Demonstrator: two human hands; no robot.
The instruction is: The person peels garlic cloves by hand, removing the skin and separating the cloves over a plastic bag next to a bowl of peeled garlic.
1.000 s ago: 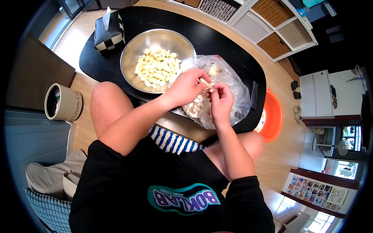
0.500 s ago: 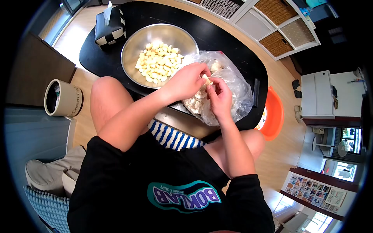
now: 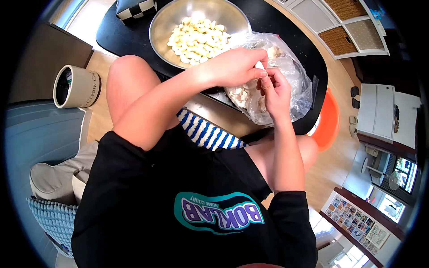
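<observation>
A pale garlic clove (image 3: 260,66) is pinched between the fingertips of both hands, above a clear plastic bag. My left hand (image 3: 237,67) reaches in across the bowl's near side, its fingers closed on the clove from above. Just below and to the right, my right hand (image 3: 277,91) has its thumb and fingertips pressed together at the clove's lower end. The crumpled plastic bag (image 3: 300,91) lies under the hands, with whitish garlic pieces and skins (image 3: 239,96) inside. Beside it, a steel bowl (image 3: 160,22) holds many peeled garlic cloves (image 3: 199,39).
Under the bowl and bag is a black table (image 3: 120,38). A checkered tissue box (image 3: 136,10) stands at its far left. An orange basin (image 3: 330,123) is on the floor at right, a cream bin (image 3: 76,87) at left. A striped blue-and-white cloth (image 3: 210,131) lies near the knees.
The view has shifted, so the table sits higher in the picture. Both hands stay together over the bag; the piece between the fingers now looks whiter and smoother.
</observation>
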